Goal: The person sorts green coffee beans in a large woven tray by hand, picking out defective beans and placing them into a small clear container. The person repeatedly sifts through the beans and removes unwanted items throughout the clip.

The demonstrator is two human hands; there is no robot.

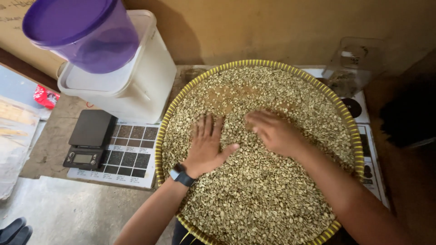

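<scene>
- Sack (16,131): pale, at the far left edge, beside the table.
- Scale (89,139): 1 small black unit with a blank platform, on a printed chart of dark squares (129,152).
- Tub (131,81): white, square; a purple bucket (81,31) rests tilted on its rim.
- Left hand (206,145): flat on the beans (263,190), palm down, 4 fingers spread wide and the thumb out; a dark watch (181,174) sits on the wrist. It holds nothing.
- Tray (160,149): round, woven, yellow-rimmed, in the middle of the table, covered with pale green beans.
- Right hand (272,131): just beside the left, fingers curled narrow over the beans; whether it pinches any, I cannot tell.
- Progress, as judged: sorting looks early; the layer lies nearly whole, with only 1 thin patch near the far rim.
- Clear jug (352,68): at the far right.
</scene>
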